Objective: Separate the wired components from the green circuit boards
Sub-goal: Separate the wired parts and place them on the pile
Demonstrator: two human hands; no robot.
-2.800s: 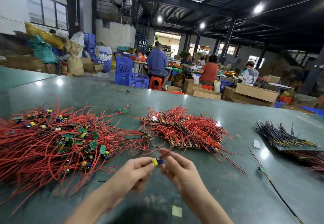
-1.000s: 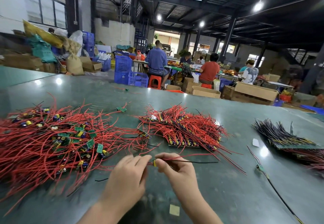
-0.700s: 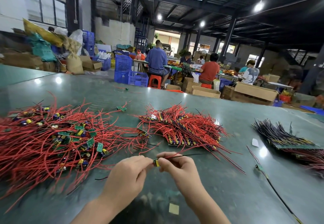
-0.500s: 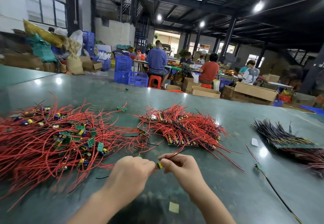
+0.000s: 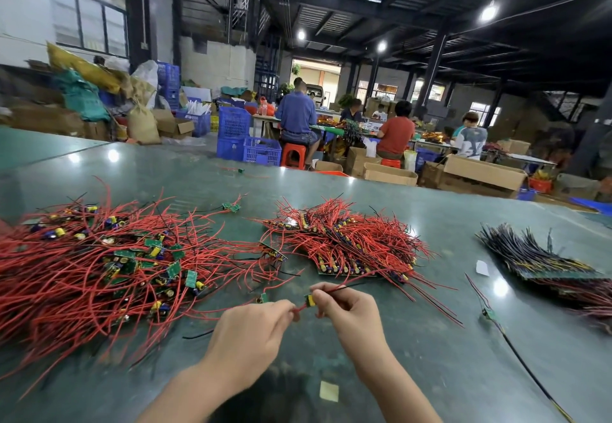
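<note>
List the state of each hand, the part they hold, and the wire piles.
Left hand: pinching a red wire.
Right hand: gripping the yellow component.
Left pile: loose, tangled, boards mixed in.
Middle pile: heaped on the table.
Dark-wire pile: fanned out, untouched.

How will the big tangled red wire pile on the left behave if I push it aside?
The red wire pile would probably drag as one snagged clump, since its strands interlace. Thin wires look floppy, so ends likely trail. The loose green boards inside may shake out.
</note>
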